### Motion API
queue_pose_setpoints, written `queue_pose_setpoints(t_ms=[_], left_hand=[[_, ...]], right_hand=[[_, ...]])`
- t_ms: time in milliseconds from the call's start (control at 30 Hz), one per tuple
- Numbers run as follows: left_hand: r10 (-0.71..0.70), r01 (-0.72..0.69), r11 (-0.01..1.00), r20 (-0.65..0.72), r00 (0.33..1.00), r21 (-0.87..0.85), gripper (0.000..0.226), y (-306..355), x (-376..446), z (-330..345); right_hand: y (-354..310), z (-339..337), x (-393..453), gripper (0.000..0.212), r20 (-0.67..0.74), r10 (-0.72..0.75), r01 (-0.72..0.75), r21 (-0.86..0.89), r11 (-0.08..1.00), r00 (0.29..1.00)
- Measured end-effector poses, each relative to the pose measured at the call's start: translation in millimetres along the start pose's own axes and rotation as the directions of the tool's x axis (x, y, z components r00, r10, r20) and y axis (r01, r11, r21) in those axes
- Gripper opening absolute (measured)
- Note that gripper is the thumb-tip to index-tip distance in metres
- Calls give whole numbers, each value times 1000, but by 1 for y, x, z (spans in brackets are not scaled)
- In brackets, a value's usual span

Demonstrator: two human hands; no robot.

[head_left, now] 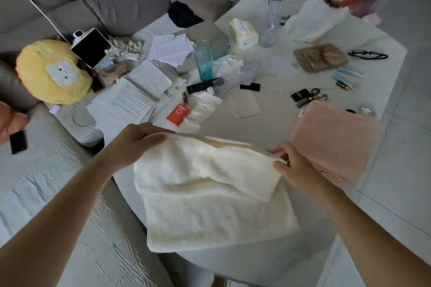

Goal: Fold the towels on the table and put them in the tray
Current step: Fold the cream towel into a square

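My left hand grips the far left corner of the thick cream terry towel, fingers curled over its edge, while my right hand pinches the far right corner between thumb and fingertips. The towel lies on the near part of the round white surface, its far portion doubled over toward me, the near edge hanging slightly past the rim. Just beside my right hand, a soft pink folded towel rests flat on the same surface. Beyond them sit an orange rectangular box, a tall teal drinking glass and a clear plastic bottle.
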State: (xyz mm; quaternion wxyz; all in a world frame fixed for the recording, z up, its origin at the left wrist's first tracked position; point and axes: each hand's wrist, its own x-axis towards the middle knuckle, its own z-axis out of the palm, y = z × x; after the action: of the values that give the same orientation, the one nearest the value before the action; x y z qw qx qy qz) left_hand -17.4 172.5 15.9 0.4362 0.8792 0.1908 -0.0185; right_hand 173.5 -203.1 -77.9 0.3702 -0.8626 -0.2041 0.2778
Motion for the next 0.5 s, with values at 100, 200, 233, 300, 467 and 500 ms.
queue_pose_setpoints(t_ms=[100, 200, 233, 300, 467, 500], left_hand=[[33, -26, 983, -37, 999, 179, 30, 27, -24, -16], [31, 12, 967, -164, 986, 255, 24, 62, -44, -34], [53, 10, 961, -221, 974, 275, 20, 75, -51, -40], [127, -10, 950, -360, 924, 311, 13, 101, -64, -52], [272, -73, 939, -593, 758, 337, 22, 128, -95, -58], [325, -91, 916, -587, 742, 391, 22, 125, -102, -53]], right_hand=[[-28, -39, -25, 31, 32, -2, 2, 8, 1000, 999], [-67, -84, -52, 14, -28, -114, 115, 52, 992, 993], [-81, -98, -57, 13, -63, -150, 154, 73, 985, 987], [-107, -120, -63, 15, -138, -225, 231, 27, 973, 965], [-145, -147, -79, 23, -268, -364, 376, -7, 926, 892], [-144, -149, -84, 18, -307, -423, 418, -83, 904, 853]])
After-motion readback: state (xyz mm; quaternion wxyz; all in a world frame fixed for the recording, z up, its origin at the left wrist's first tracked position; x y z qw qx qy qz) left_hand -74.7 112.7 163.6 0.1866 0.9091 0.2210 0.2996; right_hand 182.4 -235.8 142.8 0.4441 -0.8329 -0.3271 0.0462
